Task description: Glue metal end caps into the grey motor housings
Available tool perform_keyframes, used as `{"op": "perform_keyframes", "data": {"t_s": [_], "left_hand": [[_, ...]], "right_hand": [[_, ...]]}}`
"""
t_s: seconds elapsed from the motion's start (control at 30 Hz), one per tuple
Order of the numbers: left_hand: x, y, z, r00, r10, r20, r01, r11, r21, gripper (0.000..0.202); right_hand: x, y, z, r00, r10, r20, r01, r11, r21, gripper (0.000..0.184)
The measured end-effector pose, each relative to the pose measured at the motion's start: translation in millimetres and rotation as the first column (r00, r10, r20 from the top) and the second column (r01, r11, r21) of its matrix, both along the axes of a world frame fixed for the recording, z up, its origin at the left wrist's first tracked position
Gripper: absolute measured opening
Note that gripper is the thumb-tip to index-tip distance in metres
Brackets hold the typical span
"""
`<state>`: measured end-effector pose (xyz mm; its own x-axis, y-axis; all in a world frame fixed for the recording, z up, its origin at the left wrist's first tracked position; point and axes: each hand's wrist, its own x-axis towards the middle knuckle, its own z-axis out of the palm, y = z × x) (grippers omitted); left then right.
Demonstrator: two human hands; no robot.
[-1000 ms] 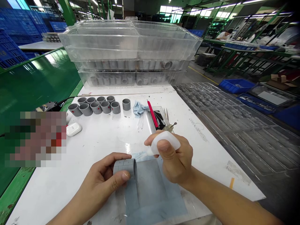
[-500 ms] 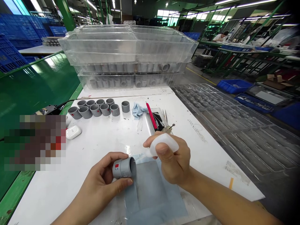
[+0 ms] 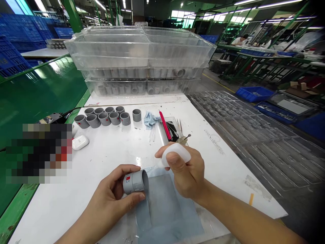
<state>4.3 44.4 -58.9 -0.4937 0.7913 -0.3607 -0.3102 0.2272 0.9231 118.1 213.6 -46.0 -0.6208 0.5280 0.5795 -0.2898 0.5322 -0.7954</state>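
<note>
My left hand (image 3: 114, 195) grips a short grey plastic pipe coupling (image 3: 135, 181) lying on its side, with a small red label facing up and its open end turned toward the right. My right hand (image 3: 186, 173) is closed round a small white squeeze bottle (image 3: 175, 152), held just right of the coupling with its tip pointing down-left toward the open end. Both hands hover over a blue-grey mat (image 3: 162, 206) on the white table (image 3: 106, 152).
Several grey couplings (image 3: 105, 117) stand in rows at the back left, with one more (image 3: 136, 115) apart. A blue cloth (image 3: 150, 119), a red pen (image 3: 165, 125) and small tools lie mid-table. Stacked clear trays (image 3: 142, 57) stand behind; empty clear trays (image 3: 243, 132) lie right. A white case (image 3: 80, 142) sits left.
My left hand has rolled the coupling so its red label now shows on top. The bottle's tip has tilted down and drawn slightly closer to the coupling's open end.
</note>
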Motion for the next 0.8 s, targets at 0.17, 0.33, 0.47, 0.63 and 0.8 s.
{"op": "perform_keyframes", "data": {"t_s": [0.17, 0.33, 0.47, 0.63, 0.8], "left_hand": [[0.3, 0.2, 0.1, 1.000, -0.012, 0.013, 0.012, 1.000, 0.008, 0.043], [-0.1, -0.4, -0.9, 1.000, -0.010, 0.019, 0.010, 1.000, 0.019, 0.042], [-0.4, -0.3, -0.9, 1.000, -0.008, 0.023, 0.008, 1.000, 0.020, 0.041], [0.3, -0.8, -0.8, 1.000, -0.002, 0.024, 0.001, 1.000, 0.015, 0.041], [-1.8, -3.4, -5.7, 0.999, 0.004, -0.037, -0.002, 0.998, 0.055, 0.037]], "right_hand": [[-0.9, 0.7, 0.6, 1.000, 0.020, 0.001, -0.020, 1.000, 0.003, 0.044], [-1.5, 0.8, 1.0, 0.999, 0.032, 0.003, -0.032, 0.999, 0.017, 0.044], [-1.4, 0.8, 2.2, 0.998, 0.065, 0.009, -0.065, 0.998, 0.006, 0.044], [1.2, 0.5, 2.3, 0.991, 0.126, 0.046, -0.118, 0.982, -0.149, 0.047], [3.7, 2.3, -0.3, 0.995, 0.088, 0.037, -0.075, 0.961, -0.265, 0.047]]}}
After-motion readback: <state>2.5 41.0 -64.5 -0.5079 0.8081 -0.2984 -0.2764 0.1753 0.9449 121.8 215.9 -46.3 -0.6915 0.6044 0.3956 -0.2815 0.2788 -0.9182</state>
